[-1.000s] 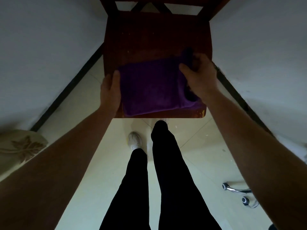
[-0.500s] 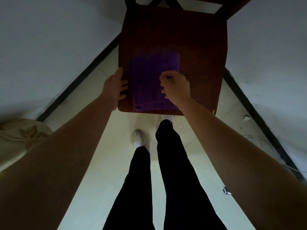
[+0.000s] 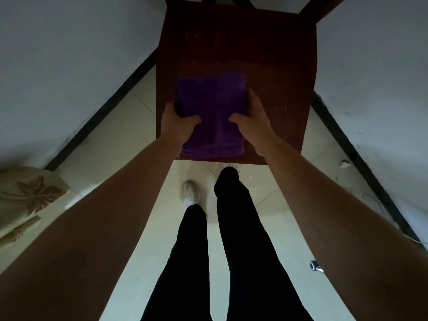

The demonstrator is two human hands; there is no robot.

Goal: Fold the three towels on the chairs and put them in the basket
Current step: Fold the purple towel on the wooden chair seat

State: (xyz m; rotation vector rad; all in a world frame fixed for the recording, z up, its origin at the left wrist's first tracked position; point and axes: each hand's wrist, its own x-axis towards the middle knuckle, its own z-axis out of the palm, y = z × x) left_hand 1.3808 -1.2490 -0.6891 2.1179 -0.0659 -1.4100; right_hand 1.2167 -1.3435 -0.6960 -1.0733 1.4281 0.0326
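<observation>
Gripping with left hand (image 3: pixel 178 122) and right hand (image 3: pixel 252 122), thumbs on top, pinching the side edges of folded purple towel (image 3: pixel 210 98). Risk on lift: layers sliding apart, fold sagging open under uneven squeeze. Lying between both hands, at front edge of wooden chair seat (image 3: pixel 278 66), toward front-left corner.
</observation>
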